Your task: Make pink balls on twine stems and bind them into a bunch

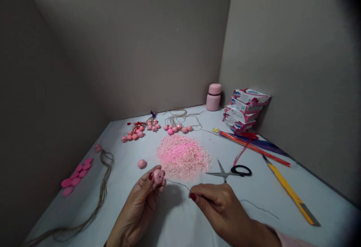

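Note:
My left hand [143, 198] is closed, with a round pink bead [158, 176] between thumb and fingers. A small dark hole shows in the bead's front. From the bead a thin, kinked dark wire [177, 183] runs right to my right hand [218, 205], which pinches it between thumb and forefinger. A thin strand [261, 208] lies on the table to the right of that hand; whether it is the same wire I cannot tell. One loose pink bead [141, 163] rests just beyond my left hand. Behind both hands spreads a heap of pink shavings [183, 154].
Open scissors [224, 172] and a yellow cutter knife [291, 194] lie at right, near orange sticks [256, 148]. Stacked boxes [245, 107] and a pink flask [213, 97] stand behind. Corded beads [178, 127] lie at the back; pink discs [76, 181] and a cord bundle [103, 186] at left.

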Available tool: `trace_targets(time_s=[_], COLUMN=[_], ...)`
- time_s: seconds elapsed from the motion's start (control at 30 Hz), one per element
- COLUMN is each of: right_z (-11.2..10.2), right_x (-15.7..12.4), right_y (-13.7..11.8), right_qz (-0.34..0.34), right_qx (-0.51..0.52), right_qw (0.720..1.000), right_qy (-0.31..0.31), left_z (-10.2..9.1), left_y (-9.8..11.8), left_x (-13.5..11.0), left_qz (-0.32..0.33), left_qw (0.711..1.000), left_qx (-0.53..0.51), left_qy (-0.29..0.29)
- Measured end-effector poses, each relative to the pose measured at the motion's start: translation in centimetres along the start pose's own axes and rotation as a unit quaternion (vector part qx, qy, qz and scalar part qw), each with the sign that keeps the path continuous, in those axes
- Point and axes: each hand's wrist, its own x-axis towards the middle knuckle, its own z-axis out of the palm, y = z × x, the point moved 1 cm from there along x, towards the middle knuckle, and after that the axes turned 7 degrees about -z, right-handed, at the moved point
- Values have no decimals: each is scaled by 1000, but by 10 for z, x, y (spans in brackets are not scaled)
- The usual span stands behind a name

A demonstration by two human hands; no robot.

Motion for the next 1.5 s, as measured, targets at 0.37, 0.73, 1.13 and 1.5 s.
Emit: trace_targets(time_s=[0.37, 0.73, 1.13, 1.5], right_z=[14, 16, 17, 15], right_x=[1, -3, 2, -1], right_y=[2, 5, 0, 1], right_qz=[135, 14, 70, 19], right_qx=[266, 51, 156, 45], right_qw=[954, 997, 985, 999], right_qy=[-10, -59, -28, -18], left_z=[19, 18, 13, 16], left_y=[-17, -24, -27, -28], left_x=[-9, -4, -3, -4], left_qz=[-57, -14, -25, -5], left_qw=[994, 967, 980, 982], left_qx=[75, 240, 176, 178], left_qy=[-58, -88, -90, -57])
